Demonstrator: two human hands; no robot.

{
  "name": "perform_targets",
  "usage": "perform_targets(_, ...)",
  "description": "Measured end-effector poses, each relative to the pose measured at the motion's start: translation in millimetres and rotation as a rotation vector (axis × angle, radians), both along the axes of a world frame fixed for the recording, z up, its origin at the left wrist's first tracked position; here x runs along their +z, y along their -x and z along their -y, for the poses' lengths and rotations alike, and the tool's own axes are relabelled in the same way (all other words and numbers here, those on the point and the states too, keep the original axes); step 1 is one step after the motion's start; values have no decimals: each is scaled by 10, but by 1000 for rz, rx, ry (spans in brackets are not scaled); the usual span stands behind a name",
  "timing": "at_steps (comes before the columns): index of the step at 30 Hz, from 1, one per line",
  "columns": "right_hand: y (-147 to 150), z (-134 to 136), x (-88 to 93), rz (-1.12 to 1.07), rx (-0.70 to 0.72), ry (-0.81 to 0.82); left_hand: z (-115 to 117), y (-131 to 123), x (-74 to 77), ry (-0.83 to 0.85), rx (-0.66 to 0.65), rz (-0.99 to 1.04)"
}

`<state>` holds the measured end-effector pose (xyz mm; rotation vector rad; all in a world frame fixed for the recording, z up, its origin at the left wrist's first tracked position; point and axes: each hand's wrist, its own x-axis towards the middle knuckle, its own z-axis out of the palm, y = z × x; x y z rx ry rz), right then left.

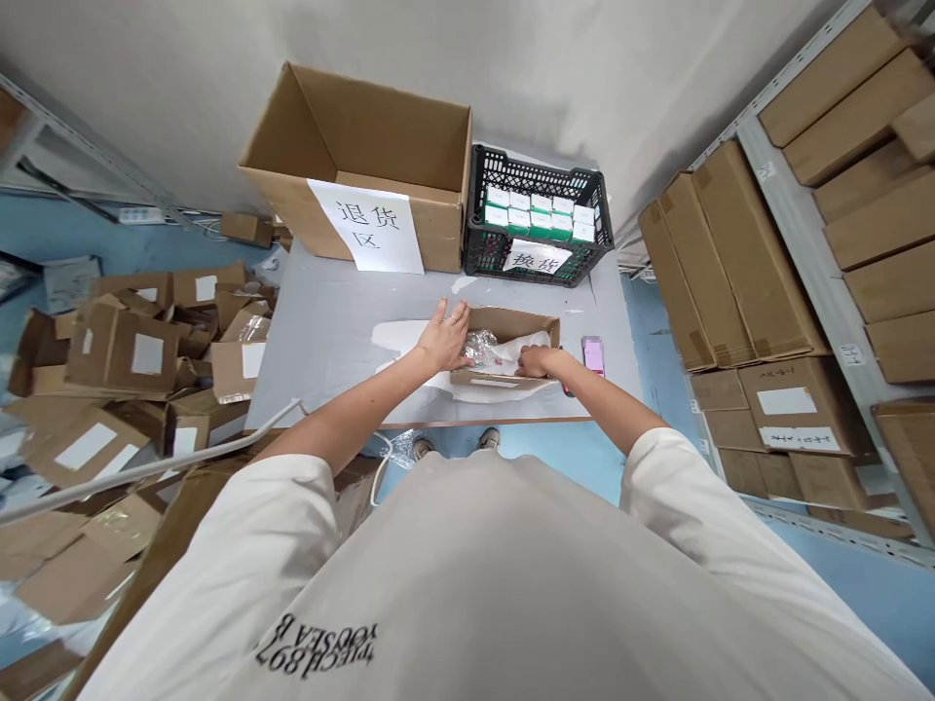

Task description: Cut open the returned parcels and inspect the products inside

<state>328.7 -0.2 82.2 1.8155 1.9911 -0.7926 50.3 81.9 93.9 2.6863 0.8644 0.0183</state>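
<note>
A small open cardboard box (511,321) lies on the grey table (328,341) in front of me. Crumpled clear plastic wrap (482,346) and white packing (530,343) sit inside it. My left hand (444,338) rests on the box's left end, fingers stretched out over its flap. My right hand (537,361) reaches into the box from the near side with its fingers curled on the white packing. A pink object (593,354) lies on the table just right of the box.
A large open carton (365,156) with a paper sign stands at the table's back. Beside it is a black crate (541,209) of green-and-white packs. Many small cartons (124,360) are heaped on the floor at left. Shelves of cartons (804,292) line the right.
</note>
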Motion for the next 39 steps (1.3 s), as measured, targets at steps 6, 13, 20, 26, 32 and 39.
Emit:
perform_targets(6,184,-74,186,153,226,110,102,-37,78,-68,-20,-142)
perform_targets(13,497,-239,377,20,404,-168,25,80,191,-60,-103,-226)
perform_targets(20,874,-504,25,7,541,-48,-31,56,23,86,-28,-263)
perform_targets(26,747,-464,-164,213,367,149,-18,52,-137,154,25,-274)
perform_targets(32,657,-515,-166,240,154,164,-10,82,-162,182,34,-287)
perform_targets(39,873,-557,-293,265,245,67,-11,93,-154,182,31,-281)
